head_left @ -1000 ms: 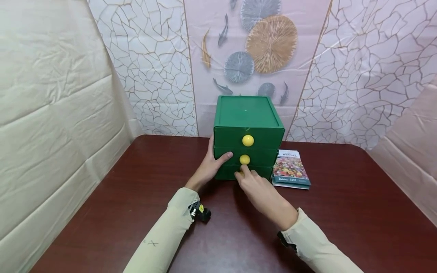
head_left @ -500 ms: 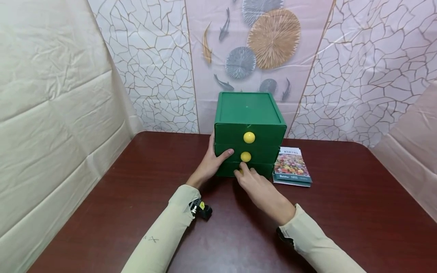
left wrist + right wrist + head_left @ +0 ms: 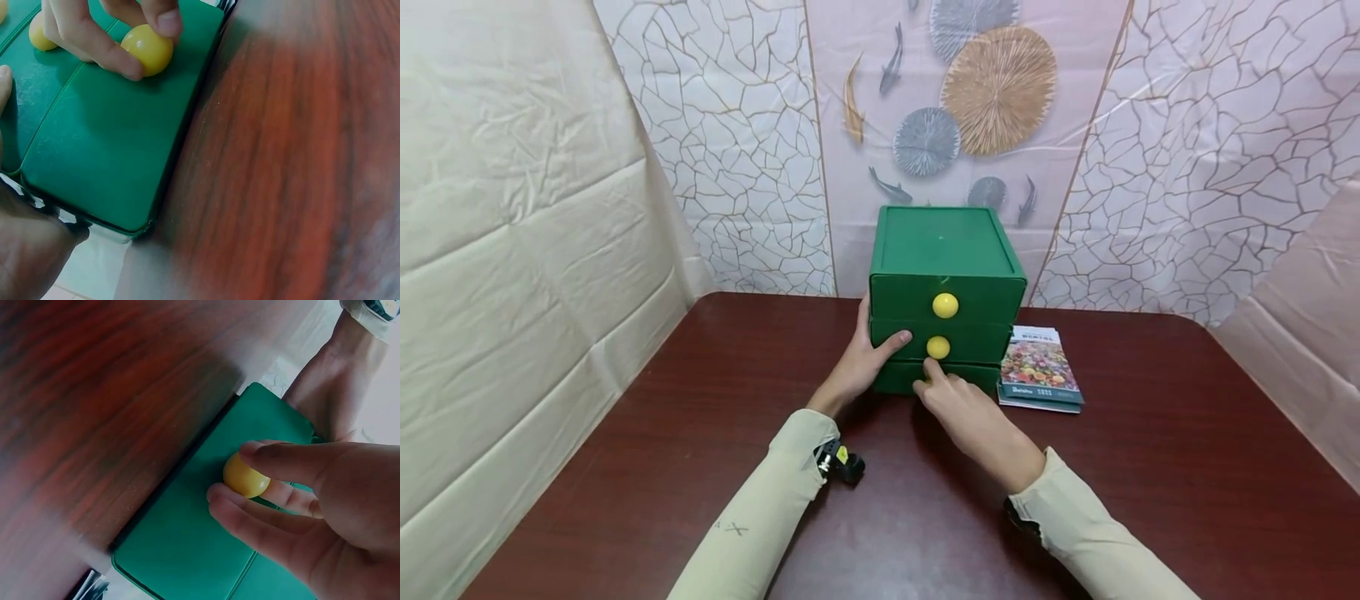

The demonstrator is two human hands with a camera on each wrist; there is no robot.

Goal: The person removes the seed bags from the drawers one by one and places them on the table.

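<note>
Scarcely moved, hands [image 3: 859, 358] [image 3: 968, 419] hold the cabinet [image 3: 943, 265] by left side and bottom knob [image 3: 151, 51].

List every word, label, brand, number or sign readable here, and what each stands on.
"A", faint, and an "X"-like mark: left sleeve.
"Beishu", probably; blurred: booklet, lower cover.
Booklet's other lines: too small to read.
Green drawer unit: no text seen.

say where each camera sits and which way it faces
Head: on the head, facing forward and down at the green drawer unit; left hand, right hand and sleeves show.
Left wrist: on that wrist, facing the bottom yellow knob; parts of both hands show.
Right wrist: on that wrist, facing that knob; both hands partly show.
Both wrist views share the knob.
</note>
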